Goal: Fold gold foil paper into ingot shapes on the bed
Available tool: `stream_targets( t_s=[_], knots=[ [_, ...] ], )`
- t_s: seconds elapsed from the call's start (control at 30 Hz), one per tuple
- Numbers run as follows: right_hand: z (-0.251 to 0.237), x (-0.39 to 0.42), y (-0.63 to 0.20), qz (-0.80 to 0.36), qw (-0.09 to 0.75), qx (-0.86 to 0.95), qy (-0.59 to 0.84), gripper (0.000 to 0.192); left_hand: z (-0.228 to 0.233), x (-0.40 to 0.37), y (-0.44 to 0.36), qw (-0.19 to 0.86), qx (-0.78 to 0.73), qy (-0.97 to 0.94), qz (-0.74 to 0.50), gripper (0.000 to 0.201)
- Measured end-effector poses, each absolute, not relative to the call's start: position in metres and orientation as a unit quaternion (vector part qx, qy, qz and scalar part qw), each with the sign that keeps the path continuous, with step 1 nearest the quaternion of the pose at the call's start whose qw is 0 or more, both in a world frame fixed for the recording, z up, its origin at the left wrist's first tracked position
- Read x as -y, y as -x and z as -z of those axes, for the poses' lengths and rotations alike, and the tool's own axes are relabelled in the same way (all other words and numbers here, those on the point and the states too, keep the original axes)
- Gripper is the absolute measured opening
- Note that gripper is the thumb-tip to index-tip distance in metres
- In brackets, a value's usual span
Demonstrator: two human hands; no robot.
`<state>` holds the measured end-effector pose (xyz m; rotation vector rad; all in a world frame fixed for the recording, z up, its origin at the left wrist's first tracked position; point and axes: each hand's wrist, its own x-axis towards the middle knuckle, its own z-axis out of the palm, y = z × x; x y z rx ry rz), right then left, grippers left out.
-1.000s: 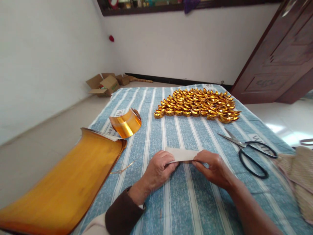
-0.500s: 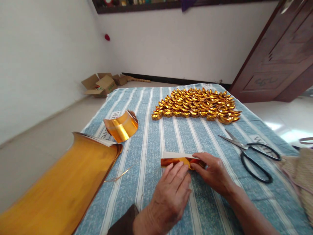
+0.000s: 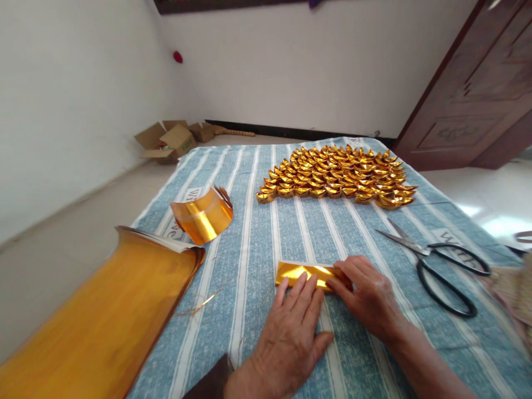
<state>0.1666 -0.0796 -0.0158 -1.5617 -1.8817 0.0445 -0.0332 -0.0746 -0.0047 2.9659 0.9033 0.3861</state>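
Strip under the hands [image 3: 305,268]: looks like foil-faced paper, gold side mirror-glossy and smooth, white edge matt. Curled sheets [image 3: 203,216]: same look, bright metallic gloss. Big sheet stack [image 3: 103,316]: gold faces smooth, duller satin sheen; white backs matt paper. Folded boat shapes [image 3: 336,176]: shiny gold foil finish, creased and faceted. Scissors [image 3: 421,249]: grey metal blades, low shine; black handles smooth, plastic or coated metal, can't tell. Tablecloth [image 3: 220,343]: woven-looking fabric, matt. Box [image 3: 182,141]: plain matt cardboard. Door [image 3: 461,100]: wood-look, semi-gloss, relief panels. Wall [image 3: 282,66]: smooth, matt.
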Motion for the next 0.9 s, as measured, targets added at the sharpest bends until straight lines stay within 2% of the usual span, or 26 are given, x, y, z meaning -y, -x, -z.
stream_targets(
  t_s=[0.43,0.9],
  knots=[
    [0.0210,0.0781,-0.1674,0.023,0.325,0.714,0.620,0.014,0.0058,0.0730,0.0335,0.073,-0.312,-0.942,-0.098,0.059],
    [0.0216,0.0770,-0.1670,0.010,0.306,0.713,0.631,0.015,0.0034,0.0713,0.0319,0.068,-0.317,-0.942,-0.080,0.062]
  ],
)
